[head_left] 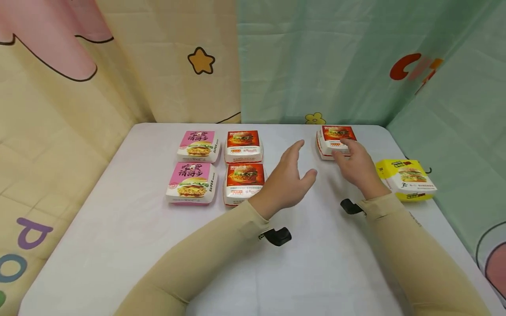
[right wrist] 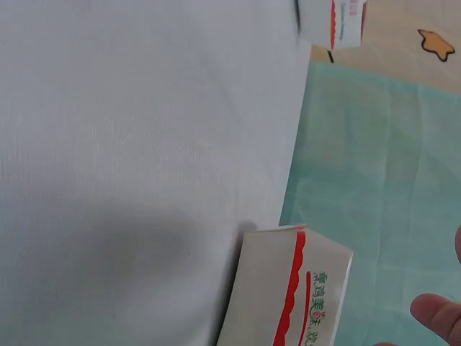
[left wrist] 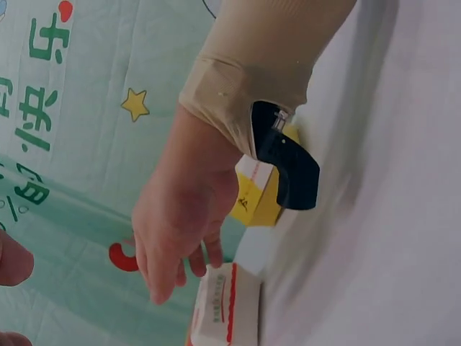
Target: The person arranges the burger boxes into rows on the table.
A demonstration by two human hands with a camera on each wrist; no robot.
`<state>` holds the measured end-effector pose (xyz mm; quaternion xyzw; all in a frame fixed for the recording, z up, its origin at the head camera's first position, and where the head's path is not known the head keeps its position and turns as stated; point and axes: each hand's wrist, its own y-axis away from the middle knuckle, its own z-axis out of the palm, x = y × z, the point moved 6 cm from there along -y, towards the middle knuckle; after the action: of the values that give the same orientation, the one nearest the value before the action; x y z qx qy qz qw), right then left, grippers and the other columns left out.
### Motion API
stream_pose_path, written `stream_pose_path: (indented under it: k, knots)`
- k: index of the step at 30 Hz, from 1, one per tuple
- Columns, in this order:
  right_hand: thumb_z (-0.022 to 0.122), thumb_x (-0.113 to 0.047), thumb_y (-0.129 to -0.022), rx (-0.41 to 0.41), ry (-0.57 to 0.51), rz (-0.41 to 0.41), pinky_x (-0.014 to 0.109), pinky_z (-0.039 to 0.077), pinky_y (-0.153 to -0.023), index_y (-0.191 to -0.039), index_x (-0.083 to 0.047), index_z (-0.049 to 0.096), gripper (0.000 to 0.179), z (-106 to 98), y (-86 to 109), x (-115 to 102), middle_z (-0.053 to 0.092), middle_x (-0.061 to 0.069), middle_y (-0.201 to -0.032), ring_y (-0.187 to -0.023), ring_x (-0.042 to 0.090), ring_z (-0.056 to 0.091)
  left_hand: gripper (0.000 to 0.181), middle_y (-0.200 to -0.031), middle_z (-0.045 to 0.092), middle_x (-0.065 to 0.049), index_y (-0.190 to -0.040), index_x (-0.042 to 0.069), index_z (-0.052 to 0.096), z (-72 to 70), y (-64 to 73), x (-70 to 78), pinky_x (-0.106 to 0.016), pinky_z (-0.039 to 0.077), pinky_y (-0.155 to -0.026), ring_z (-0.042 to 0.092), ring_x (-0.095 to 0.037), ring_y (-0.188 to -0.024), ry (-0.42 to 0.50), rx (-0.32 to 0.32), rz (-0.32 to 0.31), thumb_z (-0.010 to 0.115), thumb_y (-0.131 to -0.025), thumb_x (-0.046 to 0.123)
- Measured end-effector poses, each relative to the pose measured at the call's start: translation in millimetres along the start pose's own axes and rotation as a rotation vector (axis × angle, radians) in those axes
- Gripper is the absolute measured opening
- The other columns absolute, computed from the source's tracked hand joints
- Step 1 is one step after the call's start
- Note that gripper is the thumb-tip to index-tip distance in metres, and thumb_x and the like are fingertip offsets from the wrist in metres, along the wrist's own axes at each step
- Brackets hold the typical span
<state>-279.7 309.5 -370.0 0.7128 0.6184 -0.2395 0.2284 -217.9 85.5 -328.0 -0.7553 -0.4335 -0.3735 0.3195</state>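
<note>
Looking down on a white worktop (head_left: 99, 245), with two bare hands extended from beige sleeves (head_left: 419, 254). Nearest to the right hand (head_left: 357, 166), a red-and-white burger box (head_left: 334, 142), resting flat at the far right by the back edge, just beyond the palm and to its left. Partly covered by the right fingers in the head view; in the right wrist view, a gap between box and the plainest fingertip, contact elsewhere impossible to tell. Roughly square from above, so no clear long axis. Right thumb and fingers parted, gripping nothing. Left hand (head_left: 285, 183) further from that box, off to its left and closer to the wearer, thumb held away from the fingers, holding nothing. Partly hidden behind the left hand and wrist, a near red box (head_left: 242, 175); directly beyond it, a rear red box (head_left: 243, 145). Just left of this pair, a rear pink box (head_left: 199, 146) and a front pink box (head_left: 191, 183), also in line. Just right of the right wrist, a yellow burger box (head_left: 411, 180), set at an angle. Behind the worktop, a cartoon-print curtain (head_left: 308, 57).
</note>
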Motion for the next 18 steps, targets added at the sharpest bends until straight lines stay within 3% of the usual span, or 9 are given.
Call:
stream_pose_path:
  k: [4,10,18]
  knots:
    - [0.048,-0.04,-0.11,0.049,-0.015,-0.01,0.067,0.025,-0.125,-0.166,-0.007,0.03,0.068,-8.3,-10.0,6.7,0.028,0.025,-0.171,-0.156,0.047,0.027,0.075,-0.173,0.03,-0.006,-0.168,0.015,0.021,21.8,-26.0,-1.3,-0.046,0.035,-0.127,0.032,-0.022,-0.159,0.107,-0.019,-0.118,0.057,-0.104,0.033]
    - [0.046,-0.034,-0.109,0.126,0.006,-0.053,0.067,0.023,-0.125,-0.163,-0.001,0.034,0.064,-21.0,-24.2,13.4,0.033,0.027,-0.167,-0.151,0.051,0.029,0.073,-0.169,0.038,-0.009,-0.167,0.018,0.025,49.1,-60.5,-12.3,-0.048,0.043,-0.12,0.041,-0.024,-0.153,0.272,0.023,-0.293,0.059,-0.104,0.034]
    - [0.044,-0.04,-0.111,0.06,-0.045,0.068,0.065,0.027,-0.126,-0.169,-0.006,0.018,0.072,-12.5,-46.0,31.4,0.027,0.024,-0.171,-0.152,0.047,0.03,0.075,-0.168,0.039,-0.006,-0.167,0.016,0.025,74.0,-103.9,-42.7,-0.046,0.043,-0.121,0.042,-0.022,-0.151,0.328,0.098,-0.375,0.061,-0.103,0.03]
